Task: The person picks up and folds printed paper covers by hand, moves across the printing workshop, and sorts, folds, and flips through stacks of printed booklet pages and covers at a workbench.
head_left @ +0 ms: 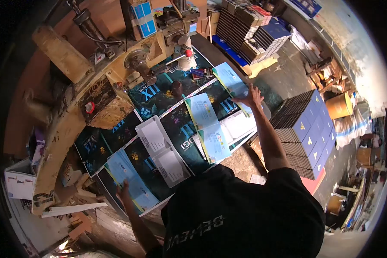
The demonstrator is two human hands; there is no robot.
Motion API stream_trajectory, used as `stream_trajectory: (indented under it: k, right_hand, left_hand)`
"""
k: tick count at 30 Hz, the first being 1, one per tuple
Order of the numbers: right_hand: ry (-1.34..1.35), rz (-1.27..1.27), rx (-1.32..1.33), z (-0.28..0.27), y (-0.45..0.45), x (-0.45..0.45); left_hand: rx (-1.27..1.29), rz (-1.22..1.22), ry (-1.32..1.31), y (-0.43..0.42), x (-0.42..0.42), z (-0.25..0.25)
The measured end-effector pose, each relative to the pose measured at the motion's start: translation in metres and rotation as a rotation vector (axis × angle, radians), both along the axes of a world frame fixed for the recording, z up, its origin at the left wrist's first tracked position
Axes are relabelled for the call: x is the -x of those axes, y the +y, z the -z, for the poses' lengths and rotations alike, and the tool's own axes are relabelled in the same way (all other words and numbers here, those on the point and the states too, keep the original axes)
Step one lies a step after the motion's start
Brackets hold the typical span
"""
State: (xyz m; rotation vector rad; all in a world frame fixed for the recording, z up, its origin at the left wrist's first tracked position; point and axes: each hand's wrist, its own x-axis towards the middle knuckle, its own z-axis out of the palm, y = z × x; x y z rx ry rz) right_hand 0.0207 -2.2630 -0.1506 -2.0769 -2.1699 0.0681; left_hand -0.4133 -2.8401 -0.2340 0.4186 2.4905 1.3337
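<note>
My right hand (pixel 253 96) reaches to the far right of the work table, fingers spread over a light-blue printed sheet (pixel 228 77). At the near left, my left hand (pixel 124 193) touches the edge of a stack of light-blue printed sheets (pixel 131 178); its fingers look extended. Between the hands lie a light-blue printed spread (pixel 208 129) and a white printed spread (pixel 162 150). White papers (pixel 241 127) are partly covered beside the right forearm. Beneath everything, dark printed cover sheets (pixel 180 114) spread across the table.
A heavy machine (pixel 137 64) with a red-knobbed lever (pixel 188 53) borders the far side. Stacked blue-covered books (pixel 307 129) stand at the right, with more book stacks (pixel 245 30) at the back. An orange bucket (pixel 339 105) sits farther right.
</note>
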Motion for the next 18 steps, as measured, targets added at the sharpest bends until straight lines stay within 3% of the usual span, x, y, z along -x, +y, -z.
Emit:
stream_trajectory:
  k: [4, 7, 10, 12, 15, 17, 18]
  right_hand:
    - [0.172, -0.02, 0.182, -0.017, 0.029, -0.031]
    - [0.546, -0.224, 0.021, -0.031, 0.044, -0.046]
    - [1.119, -0.302, 0.242, -0.147, -0.033, -0.014]
    - [1.049, -0.371, 0.225, -0.165, -0.056, -0.012]
    - [1.13, -0.369, 0.205, -0.186, -0.102, 0.013]
    - [1.218, -0.38, 0.237, -0.203, -0.134, 0.038]
    - [1.222, -0.386, 0.243, -0.209, -0.146, 0.048]
  left_hand:
    - [-0.08, -0.113, -0.128, 0.001, -0.014, -0.015]
    - [-0.156, -0.1, -0.215, 0.001, -0.019, -0.02]
    - [-0.106, -0.212, -0.098, 0.012, -0.055, -0.072]
    - [-0.365, -0.395, -0.222, 0.009, -0.063, -0.08]
    - [-0.581, -0.34, -0.419, 0.049, -0.081, -0.16]
    - [-0.544, -0.22, -0.324, 0.03, -0.069, -0.132]
    - [-0.37, -0.09, -0.154, 0.026, -0.066, -0.131]
